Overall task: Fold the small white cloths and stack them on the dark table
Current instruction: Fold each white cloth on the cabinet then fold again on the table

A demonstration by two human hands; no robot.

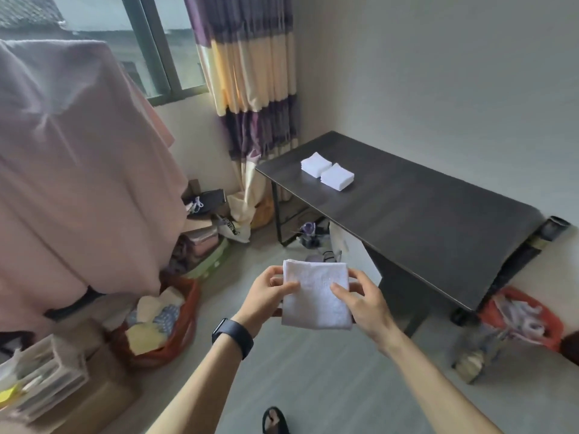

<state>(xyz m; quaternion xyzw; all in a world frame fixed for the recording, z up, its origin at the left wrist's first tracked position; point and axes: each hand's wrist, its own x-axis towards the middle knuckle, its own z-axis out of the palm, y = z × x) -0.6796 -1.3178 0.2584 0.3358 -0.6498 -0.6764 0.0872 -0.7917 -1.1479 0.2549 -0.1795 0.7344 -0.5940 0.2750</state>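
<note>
Red basket of cloths on the floor, left hand (watch on wrist) and right hand pinching a folded white cloth in mid-air — thumbs on top, two white stacks side by side on the dark table.

White cloth, folded square, held aloft; far stack and near stack (touching) on dark table.

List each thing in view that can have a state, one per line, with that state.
held cloth: folded, off the table, between both hands
left hand: pinches the held cloth
right hand: pinches the held cloth
far pile: folded, on the dark table
near pile: folded, beside the far pile
</note>
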